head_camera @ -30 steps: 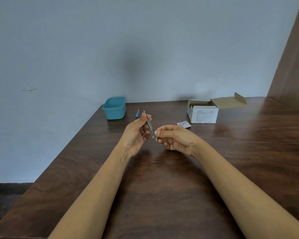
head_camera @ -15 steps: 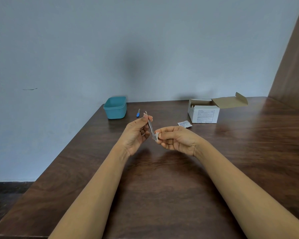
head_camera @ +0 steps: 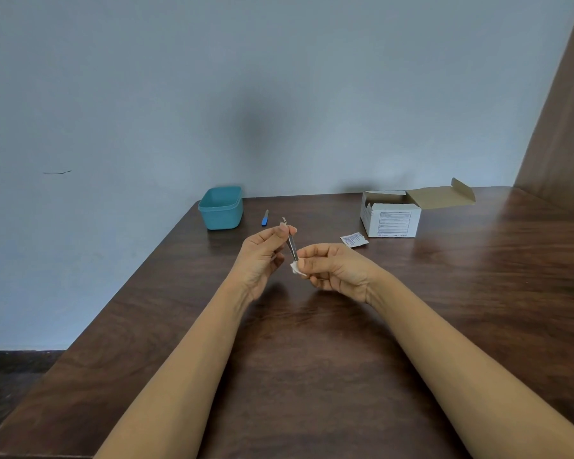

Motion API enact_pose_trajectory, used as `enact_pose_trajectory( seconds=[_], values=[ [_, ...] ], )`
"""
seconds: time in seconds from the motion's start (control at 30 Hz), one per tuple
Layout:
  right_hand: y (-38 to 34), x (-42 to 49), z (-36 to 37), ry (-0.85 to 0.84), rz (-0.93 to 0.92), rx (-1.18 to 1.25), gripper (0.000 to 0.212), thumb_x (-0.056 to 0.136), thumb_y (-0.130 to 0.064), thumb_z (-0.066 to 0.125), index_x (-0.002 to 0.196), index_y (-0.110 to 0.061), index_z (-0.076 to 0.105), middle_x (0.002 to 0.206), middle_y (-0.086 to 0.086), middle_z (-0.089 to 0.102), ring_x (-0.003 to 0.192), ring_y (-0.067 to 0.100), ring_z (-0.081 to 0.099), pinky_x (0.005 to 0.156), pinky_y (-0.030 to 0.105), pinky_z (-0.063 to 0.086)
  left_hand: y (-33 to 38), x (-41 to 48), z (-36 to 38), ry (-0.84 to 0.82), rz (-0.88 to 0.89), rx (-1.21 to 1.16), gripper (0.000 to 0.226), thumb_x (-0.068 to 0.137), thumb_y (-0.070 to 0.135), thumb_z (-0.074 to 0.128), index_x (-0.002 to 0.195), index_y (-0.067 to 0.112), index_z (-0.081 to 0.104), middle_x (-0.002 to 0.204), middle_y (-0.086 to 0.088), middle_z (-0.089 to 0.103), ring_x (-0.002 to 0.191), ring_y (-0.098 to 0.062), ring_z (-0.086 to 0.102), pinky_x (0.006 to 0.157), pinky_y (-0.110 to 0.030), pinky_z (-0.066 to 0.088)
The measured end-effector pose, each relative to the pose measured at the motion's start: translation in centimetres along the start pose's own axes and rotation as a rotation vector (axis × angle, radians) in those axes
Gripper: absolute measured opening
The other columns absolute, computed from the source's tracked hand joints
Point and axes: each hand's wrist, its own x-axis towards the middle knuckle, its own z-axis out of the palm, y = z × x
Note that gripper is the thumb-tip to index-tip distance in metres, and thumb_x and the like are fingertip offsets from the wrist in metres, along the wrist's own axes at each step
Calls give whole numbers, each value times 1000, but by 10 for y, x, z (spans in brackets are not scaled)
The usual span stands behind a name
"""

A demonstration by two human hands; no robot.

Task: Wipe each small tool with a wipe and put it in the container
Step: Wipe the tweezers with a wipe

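Head view, wiping stage. At the centre of the frame the left hand (head_camera: 262, 256) pinches the upper end of a slim metal tool (head_camera: 290, 241), apparently a pair of tweezers, between thumb and fingertips. The tool stands nearly upright above the table (head_camera: 312, 359), its lower end leaning toward the right of the frame. Just right of centre the right hand (head_camera: 335, 270), fingers curled, pinches a small white wipe (head_camera: 297, 268) around that lower end, so wipe and tool are touching.

In the upper middle, at the far left corner of the table, stands the teal container (head_camera: 221, 208), open-topped and well apart from both hands. Its floor is hidden by the near wall, so whether anything already lies inside cannot be told. Just to its right a blue-handled tool (head_camera: 265, 218) lies flat on the wood, touched by neither hand.

Right of centre, an opened sachet (head_camera: 354, 240) lies beside a white cardboard box (head_camera: 390, 218) with its flap folded back, probably the source of the wipes.

Judged progress: the task is at an early or middle stage. The metal tool is being wiped and has not yet been put away. The blue-handled tool appears to await both wiping and placement, so at least two deposits into the container remain.
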Motion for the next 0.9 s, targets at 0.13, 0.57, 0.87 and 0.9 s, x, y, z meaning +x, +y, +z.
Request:
enact_pose_trajectory(
  seconds=[0.13, 0.57, 0.87, 0.9],
  values=[
    [1, 1, 2, -31, -20, 1, 17, 81, -2, 68, 78, -16, 61, 74, 2, 66, 61, 7, 59, 58, 16, 48, 0, 0, 3, 67, 0, -19, 34, 68, 38, 67, 90, 13, 72, 56, 17, 58, 71, -9, 42, 67, -24, 39],
    [3, 2, -2, 147, -23, -22, 25, 77, -2, 74, 68, -14, 54, 68, 6, 66, 56, 9, 63, 52, 15, 48, 2, 5, -5, 190, 4, -283, 11, 79, 29, 70, 77, 19, 75, 71, 8, 56, 67, -5, 43, 61, -20, 39],
    [2, 3, -5, 61, 92, 133, 16, 86, -4, 64, 75, -13, 57, 81, 5, 72, 61, 5, 66, 53, 13, 49, 4, 2, -4, 47, -37, -269, 18, 78, 33, 66, 79, 16, 71, 66, 6, 52, 61, -4, 46, 58, -17, 43],
    [2, 3, -5, 53, 99, 142, 16, 86, -4, 64, 75, -13, 58, 80, 5, 73, 61, 5, 66, 53, 13, 49, 5, 2, -4, 42, -37, -262, 18, 81, 33, 65, 78, 17, 72, 66, 6, 52, 60, -4, 46, 57, -17, 43]
  ],
)
